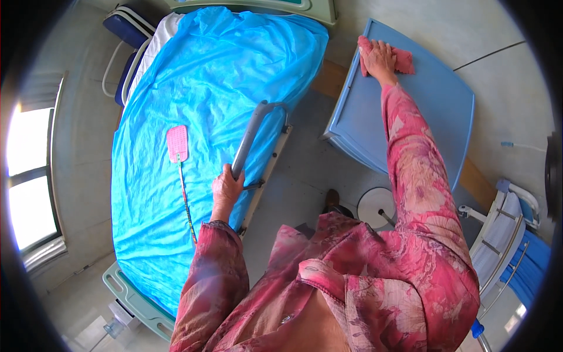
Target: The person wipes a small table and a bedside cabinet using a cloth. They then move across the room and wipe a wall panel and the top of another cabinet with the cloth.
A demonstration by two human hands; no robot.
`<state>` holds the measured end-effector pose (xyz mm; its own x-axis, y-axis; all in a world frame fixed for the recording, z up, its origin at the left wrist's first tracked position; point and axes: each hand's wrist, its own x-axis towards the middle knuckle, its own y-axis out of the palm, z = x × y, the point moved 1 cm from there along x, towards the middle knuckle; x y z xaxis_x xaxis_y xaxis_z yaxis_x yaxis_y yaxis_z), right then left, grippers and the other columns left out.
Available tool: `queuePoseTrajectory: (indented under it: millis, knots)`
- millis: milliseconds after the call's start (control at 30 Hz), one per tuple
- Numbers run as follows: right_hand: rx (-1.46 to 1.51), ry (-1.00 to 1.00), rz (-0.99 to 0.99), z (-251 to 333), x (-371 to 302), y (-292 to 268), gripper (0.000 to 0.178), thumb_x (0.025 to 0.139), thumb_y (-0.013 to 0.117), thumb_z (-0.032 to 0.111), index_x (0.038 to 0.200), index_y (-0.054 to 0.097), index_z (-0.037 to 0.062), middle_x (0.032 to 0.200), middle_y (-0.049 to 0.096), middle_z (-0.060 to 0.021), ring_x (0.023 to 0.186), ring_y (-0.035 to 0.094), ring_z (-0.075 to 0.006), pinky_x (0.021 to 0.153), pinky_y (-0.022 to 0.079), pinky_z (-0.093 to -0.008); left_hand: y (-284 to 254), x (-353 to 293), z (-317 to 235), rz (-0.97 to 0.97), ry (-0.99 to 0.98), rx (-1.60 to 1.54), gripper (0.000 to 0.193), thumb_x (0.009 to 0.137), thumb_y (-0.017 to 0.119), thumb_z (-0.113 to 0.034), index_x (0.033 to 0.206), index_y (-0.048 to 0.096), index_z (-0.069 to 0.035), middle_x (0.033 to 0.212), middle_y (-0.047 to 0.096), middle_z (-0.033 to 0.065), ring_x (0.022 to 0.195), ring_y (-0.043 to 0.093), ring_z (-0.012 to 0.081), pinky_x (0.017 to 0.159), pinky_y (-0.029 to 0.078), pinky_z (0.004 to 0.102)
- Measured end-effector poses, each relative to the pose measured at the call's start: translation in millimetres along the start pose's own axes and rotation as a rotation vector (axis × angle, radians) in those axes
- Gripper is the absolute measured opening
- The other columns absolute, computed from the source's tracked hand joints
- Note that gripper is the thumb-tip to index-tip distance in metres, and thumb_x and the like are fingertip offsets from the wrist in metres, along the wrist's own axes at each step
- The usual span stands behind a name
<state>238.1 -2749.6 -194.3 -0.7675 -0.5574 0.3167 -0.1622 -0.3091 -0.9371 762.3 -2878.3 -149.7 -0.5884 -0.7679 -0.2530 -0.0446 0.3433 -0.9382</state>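
My right hand (380,60) reaches far forward and presses a pink cloth (403,61) onto the blue top of a bedside cabinet (419,111), near its far left corner. Its fingers lie over the folded cloth. Lower and to the left, my left hand (227,186) is wrapped round the end of a grey bed side rail (249,138). The rail stands along the right side of a bed covered with a bright blue sheet (234,76). A pink fly swatter (177,144) with a thin patterned handle lies on that sheet, left of my left hand.
A round white stool or base (376,207) stands on the grey floor between bed and cabinet. At the right is another bed frame with rails (501,240). A dark blue chair (126,26) is beyond the bed's left side. A bright window (34,176) is at the left.
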Motion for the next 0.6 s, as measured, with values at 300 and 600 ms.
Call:
queuePoseTrajectory:
  millis: [300, 600]
  knots:
    - [0.241, -0.068, -0.034, 49.9, -81.6, -58.3, 0.040, 0.091, 0.045, 0.043, 0.093, 0.059, 0.0058, 0.104, 0.058, -0.0145, 0.110, 0.047, -0.0351, 0.089, 0.037, -0.0520, 6.1, 0.6, 8.0, -0.077, 0.064, -0.001, 0.033, 0.081, 0.065, -0.031, 0.095, 0.050, -0.005, 0.073, 0.063, 0.0209, 0.070, 0.062, 0.0403, 0.064, 0.049, 0.0477]
    - [0.255, -0.130, -0.018, 3.6, -229.4, -115.8, 0.051, 0.085, 0.059, 0.036, 0.122, 0.052, 0.0022, 0.125, 0.052, -0.0160, 0.124, 0.041, -0.0345, 0.099, 0.032, -0.0509, 13.8, 4.0, 12.6, -0.102, 0.085, 0.045, 0.035, 0.083, 0.064, -0.033, 0.095, 0.050, -0.004, 0.072, 0.064, 0.0203, 0.067, 0.064, 0.0392, 0.060, 0.048, 0.0478]
